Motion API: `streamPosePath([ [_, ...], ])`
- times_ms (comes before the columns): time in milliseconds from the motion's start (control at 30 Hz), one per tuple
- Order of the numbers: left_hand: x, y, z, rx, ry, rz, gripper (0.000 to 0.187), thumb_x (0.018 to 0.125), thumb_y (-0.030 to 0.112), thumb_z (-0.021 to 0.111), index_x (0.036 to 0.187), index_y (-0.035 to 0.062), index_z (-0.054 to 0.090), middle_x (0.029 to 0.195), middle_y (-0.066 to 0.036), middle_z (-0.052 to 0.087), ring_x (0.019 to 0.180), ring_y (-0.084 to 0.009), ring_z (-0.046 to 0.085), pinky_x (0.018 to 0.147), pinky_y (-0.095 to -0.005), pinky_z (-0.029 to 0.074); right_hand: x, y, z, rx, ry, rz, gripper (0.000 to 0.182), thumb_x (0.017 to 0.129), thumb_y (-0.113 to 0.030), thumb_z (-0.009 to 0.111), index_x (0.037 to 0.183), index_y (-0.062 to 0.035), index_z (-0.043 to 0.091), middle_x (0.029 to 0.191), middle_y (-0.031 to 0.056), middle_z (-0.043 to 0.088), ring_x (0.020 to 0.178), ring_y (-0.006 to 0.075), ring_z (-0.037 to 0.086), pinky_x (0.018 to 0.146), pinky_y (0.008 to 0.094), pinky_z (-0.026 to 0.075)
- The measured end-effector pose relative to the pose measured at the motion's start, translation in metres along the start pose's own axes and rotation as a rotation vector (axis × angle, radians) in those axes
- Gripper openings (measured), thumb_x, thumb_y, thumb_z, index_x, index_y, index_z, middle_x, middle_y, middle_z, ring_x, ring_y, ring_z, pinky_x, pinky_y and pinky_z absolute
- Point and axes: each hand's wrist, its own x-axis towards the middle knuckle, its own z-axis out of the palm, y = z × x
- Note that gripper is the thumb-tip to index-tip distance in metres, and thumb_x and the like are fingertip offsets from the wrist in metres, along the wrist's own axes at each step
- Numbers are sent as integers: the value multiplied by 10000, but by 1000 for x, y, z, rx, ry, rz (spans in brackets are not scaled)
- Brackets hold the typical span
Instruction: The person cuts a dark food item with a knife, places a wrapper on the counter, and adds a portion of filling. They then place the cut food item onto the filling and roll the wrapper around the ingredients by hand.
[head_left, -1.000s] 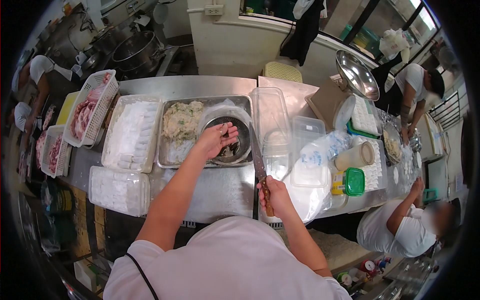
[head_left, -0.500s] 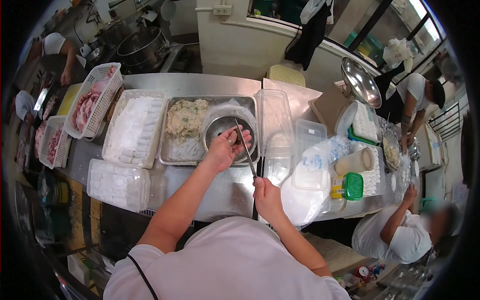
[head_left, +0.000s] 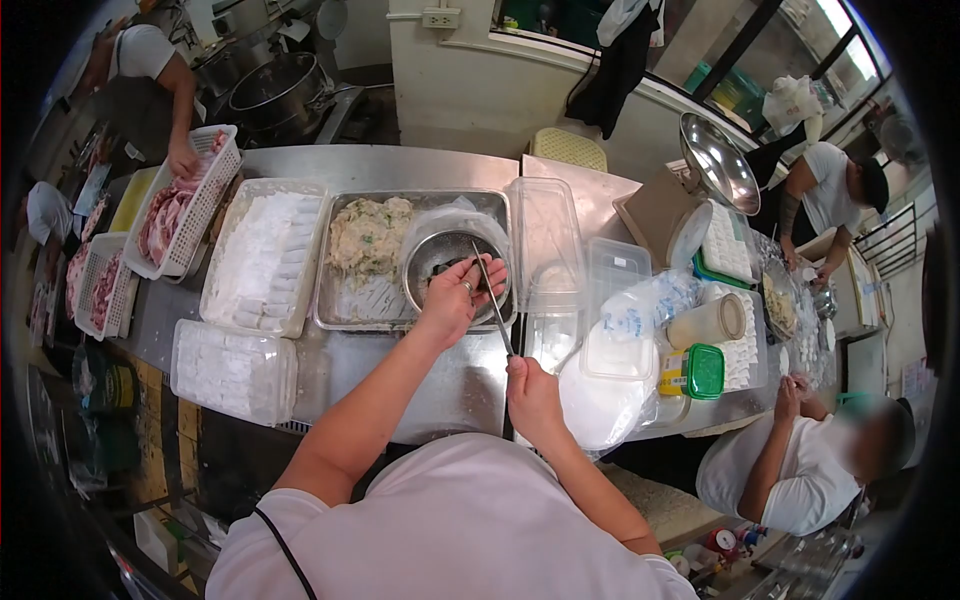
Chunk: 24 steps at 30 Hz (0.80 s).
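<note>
My right hand (head_left: 535, 395) is closed round the handle of a long, narrow knife (head_left: 500, 325), its blade pointing up and away from me. The blade lies across my left hand (head_left: 455, 300), which is palm up with fingers curled about a small dark piece I cannot make out. Beneath that hand is a round metal colander (head_left: 408, 270) with dark pieces inside, partly hidden. It stands at the right end of a metal tray (head_left: 317, 290), against a clear plastic bag. A mound of pale minced filling flecked with green (head_left: 365, 235) sits in the tray's left part.
Left of the tray are a tub of white floured rolls (head_left: 265, 250), a lidded container (head_left: 235, 370) and a white basket of raw meat (head_left: 170, 225). Clear lids (head_left: 550, 240), a green-lidded tub (head_left: 705, 372) and a scale (head_left: 720, 165) stand right. Co-workers are on both sides.
My hands stay over the colander with the knife, barely shifted. At the left, a co-worker's hand has come to the meat basket. At the right, a co-worker's hands have drawn together.
</note>
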Motion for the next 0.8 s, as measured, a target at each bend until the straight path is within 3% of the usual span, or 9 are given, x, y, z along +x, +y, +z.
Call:
streamPosePath([
  [300, -4, -5, -5, 25, 62, 2, 336, 1107, 211, 488, 1352, -13, 539, 1330, -147, 641, 1198, -257, 651, 1021, -394, 557, 11, -1, 9, -221, -14, -10, 429, 1104, -331, 433, 987, 46, 600, 830, 333, 668, 835, 553, 642, 720, 601, 496],
  [400, -4, -5, -11, 62, 132, 17, 338, 1120, 178, 453, 1382, -22, 526, 1297, -139, 653, 1133, -236, 670, 992, -387, 564, 13, 6, 17, -294, 129, -155, 406, 1098, -329, 445, 999, 28, 612, 818, 319, 671, 815, 542, 647, 709, 598, 498],
  [500, 0, -4, -18, 60, 217, 2, 339, 1119, 183, 455, 1375, -27, 527, 1273, -125, 657, 1105, -226, 672, 990, -392, 561, 23, 18, 17, -288, 109, -156, 415, 1103, -348, 445, 990, 15, 612, 737, 232, 672, 694, 416, 684, 612, 525, 514],
  [567, 2, -5, -19, -49, 275, -25, 332, 1117, 188, 459, 1362, -23, 537, 1255, -115, 663, 1100, -223, 672, 995, -396, 559, 27, 20, 8, 149, -131, 93, 433, 1110, -375, 428, 975, -7, 611, 684, 151, 635, 612, 303, 648, 548, 450, 502],
  [700, 1, -7, -38, -214, 68, -133, 390, 1085, 292, 527, 1339, -1, 568, 1246, -109, 672, 1130, -235, 665, 1013, -411, 545, 25, 15, -16, 897, -563, 456, 516, 1112, -497, 377, 1008, -39, 593, 658, 17, 537, 520, 156, 506, 470, 328, 445],
  [800, -12, 1, -22, -316, -83, -198, 419, 1049, 323, 589, 1357, 39, 566, 1237, -87, 674, 1144, -230, 657, 1042, -414, 535, 24, 30, -20, 1170, -771, 517, 542, 1113, -508, 345, 1044, -38, 606, 673, 29, 529, 525, 164, 492, 460, 318, 431],
])
